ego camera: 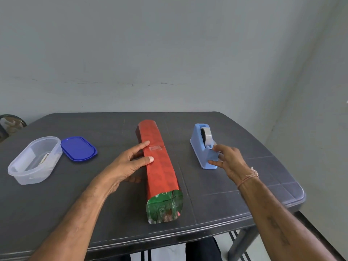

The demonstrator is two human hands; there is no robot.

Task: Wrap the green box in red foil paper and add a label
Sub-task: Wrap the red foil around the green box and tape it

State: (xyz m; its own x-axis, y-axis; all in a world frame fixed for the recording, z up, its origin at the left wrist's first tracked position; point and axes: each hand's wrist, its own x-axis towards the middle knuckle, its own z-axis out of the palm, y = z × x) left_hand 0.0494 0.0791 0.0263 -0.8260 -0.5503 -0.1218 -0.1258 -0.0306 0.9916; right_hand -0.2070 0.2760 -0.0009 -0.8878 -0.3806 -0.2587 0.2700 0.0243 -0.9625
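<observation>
The long box (160, 166) lies lengthwise in the middle of the table, wrapped in red foil paper with a strip of clear tape (155, 148) on its top seam. At its near end the foil's green printed inner side (164, 207) stands open. My left hand (130, 162) rests against the box's left side, with its thumb and fingers laid straight on the foil. Over at the front end of the blue tape dispenser (204, 146), my right hand (227, 161) has its spread fingers touching near the cutter. I cannot see any tape between them.
A clear plastic container (22, 172) with a label (44, 159) inside stands at the left, its blue lid (78, 148) flat beside it. The dark table (235, 194) ends at a rounded front edge close to me. A chair (9, 127) shows at the far left.
</observation>
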